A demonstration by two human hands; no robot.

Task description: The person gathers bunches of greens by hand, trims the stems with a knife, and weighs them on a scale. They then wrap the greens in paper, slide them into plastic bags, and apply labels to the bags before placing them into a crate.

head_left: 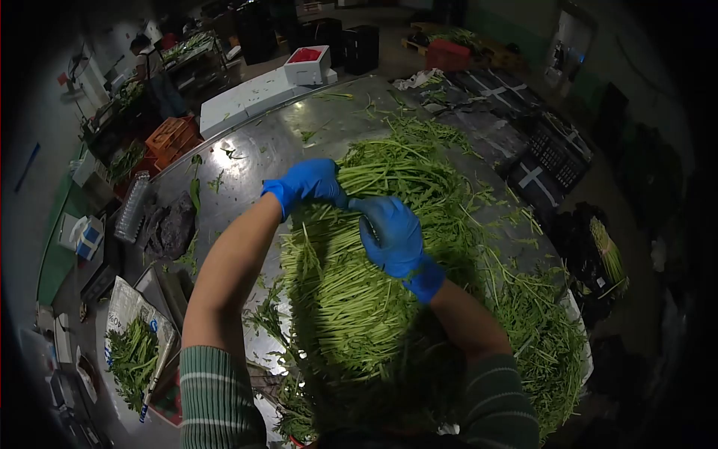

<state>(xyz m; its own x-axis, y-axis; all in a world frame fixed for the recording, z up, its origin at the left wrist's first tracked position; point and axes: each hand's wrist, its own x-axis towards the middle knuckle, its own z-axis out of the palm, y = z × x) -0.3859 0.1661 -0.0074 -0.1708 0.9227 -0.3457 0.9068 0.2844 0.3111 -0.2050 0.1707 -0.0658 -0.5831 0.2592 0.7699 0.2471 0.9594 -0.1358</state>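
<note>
A large heap of leafy greens with long pale-green stems (351, 299) covers the middle of the metal table (254, 161). Over the heap's upper left part is my left hand (310, 182), in a blue glove, its fingers curled down and closed at the stems. My right hand (393, 233), also blue-gloved, is closed just right of it, and the fingertips of both hands come together. Something dark shows in the right palm, too shaded to name. Whatever lies between the fingers is hidden. Feathery leaves (538, 329) spread along the right side.
White foam boxes (247, 101) line the far edge, one holding something red. Orange crates (170, 141) stand at left, near a dark crumpled cloth (170, 226). A bag with greens (133, 359) lies lower left. Black crates (550, 161) stand right. A person (153, 71) works far left.
</note>
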